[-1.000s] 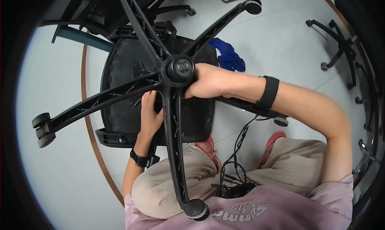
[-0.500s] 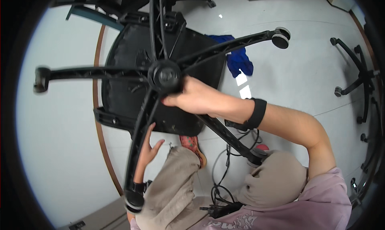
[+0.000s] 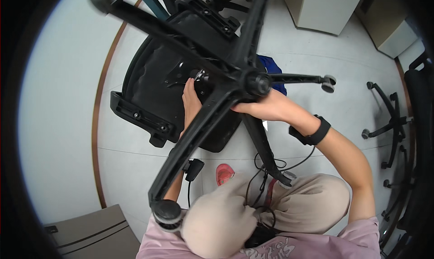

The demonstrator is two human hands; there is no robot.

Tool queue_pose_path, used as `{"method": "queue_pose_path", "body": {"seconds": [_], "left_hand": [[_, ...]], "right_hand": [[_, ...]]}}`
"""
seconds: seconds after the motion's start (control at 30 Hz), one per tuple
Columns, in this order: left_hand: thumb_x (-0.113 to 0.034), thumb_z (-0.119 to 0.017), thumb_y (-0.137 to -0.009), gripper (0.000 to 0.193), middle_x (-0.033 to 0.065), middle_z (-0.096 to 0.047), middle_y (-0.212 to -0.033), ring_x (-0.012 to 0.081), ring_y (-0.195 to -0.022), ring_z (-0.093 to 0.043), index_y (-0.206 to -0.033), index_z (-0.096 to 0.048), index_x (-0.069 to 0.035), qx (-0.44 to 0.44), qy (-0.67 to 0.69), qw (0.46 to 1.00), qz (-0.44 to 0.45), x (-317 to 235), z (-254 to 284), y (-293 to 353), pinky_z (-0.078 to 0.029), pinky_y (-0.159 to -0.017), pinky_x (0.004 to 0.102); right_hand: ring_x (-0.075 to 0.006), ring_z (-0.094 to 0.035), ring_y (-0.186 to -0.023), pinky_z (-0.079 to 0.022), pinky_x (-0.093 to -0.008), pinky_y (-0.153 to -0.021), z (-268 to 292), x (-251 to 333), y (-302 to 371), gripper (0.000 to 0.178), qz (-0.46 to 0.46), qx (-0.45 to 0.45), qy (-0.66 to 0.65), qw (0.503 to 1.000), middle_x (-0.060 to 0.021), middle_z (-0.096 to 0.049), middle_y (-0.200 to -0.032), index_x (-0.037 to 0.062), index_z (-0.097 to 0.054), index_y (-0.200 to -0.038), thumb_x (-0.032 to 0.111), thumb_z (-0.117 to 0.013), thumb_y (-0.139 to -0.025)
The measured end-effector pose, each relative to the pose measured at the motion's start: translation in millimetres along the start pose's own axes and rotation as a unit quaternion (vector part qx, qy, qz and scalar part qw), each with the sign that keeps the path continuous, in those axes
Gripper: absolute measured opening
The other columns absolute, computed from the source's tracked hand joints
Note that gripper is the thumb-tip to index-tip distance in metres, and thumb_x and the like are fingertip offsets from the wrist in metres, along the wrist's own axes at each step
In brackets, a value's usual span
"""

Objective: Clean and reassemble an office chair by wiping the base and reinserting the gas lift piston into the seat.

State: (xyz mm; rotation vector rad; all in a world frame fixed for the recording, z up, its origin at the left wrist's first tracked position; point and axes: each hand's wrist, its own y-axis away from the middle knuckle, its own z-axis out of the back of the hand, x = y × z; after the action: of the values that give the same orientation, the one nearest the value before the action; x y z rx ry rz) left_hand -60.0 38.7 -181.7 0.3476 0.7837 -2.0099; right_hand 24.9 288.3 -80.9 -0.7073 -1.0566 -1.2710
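A black five-legged office chair base with casters is held up in front of me, tilted, its hub toward the right. My right hand is closed around the base beside the hub; some of its fingers are hidden behind. Below it lies an upside-down black chair seat with a dark armrest bracket on its near side. My left hand reaches between the legs, fingers straight, beside a shiny metal piece over the seat's middle. I cannot tell whether it touches that piece.
Blue cloth lies behind the base. Black cables run near my knees and shoes. More chair bases stand at the right. Pale cabinets are at the back, a grey cabinet at the lower left, a white wall on the left.
The chair base has moved right and tilted, carried by my right hand. My left hand has moved up from the seat's near edge to its middle. The view has shifted and turned.
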Motion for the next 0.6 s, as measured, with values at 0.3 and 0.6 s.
{"method": "queue_pose_path", "body": {"seconds": [0.3,0.6], "left_hand": [[-0.012,-0.084,-0.082,0.076,0.0215,-0.051,-0.137,0.0410,-0.124,-0.050,-0.145,-0.046,0.003,0.021,0.077,0.995,-0.065,12,43,-17,-0.043,-0.107,0.0450],[-0.012,-0.083,-0.082,0.073,0.0183,-0.055,-0.128,0.0372,-0.116,-0.052,-0.143,-0.048,0.004,0.062,0.126,0.988,-0.058,17,51,-30,-0.047,-0.099,0.0429]], "right_hand": [[-0.0144,-0.069,-0.070,-0.057,-0.0292,-0.061,4,39,23,0.040,-0.244,0.080,0.038,0.966,-0.0067,-0.074,-0.096,0.0102,-0.074,-0.119,0.040,-0.076,-0.092],[-0.0197,-0.073,-0.084,-0.061,-0.0343,-0.073,15,37,30,0.062,-0.320,0.144,0.038,0.936,-0.0119,-0.075,-0.104,0.0057,-0.072,-0.123,0.056,-0.076,-0.088]]}}
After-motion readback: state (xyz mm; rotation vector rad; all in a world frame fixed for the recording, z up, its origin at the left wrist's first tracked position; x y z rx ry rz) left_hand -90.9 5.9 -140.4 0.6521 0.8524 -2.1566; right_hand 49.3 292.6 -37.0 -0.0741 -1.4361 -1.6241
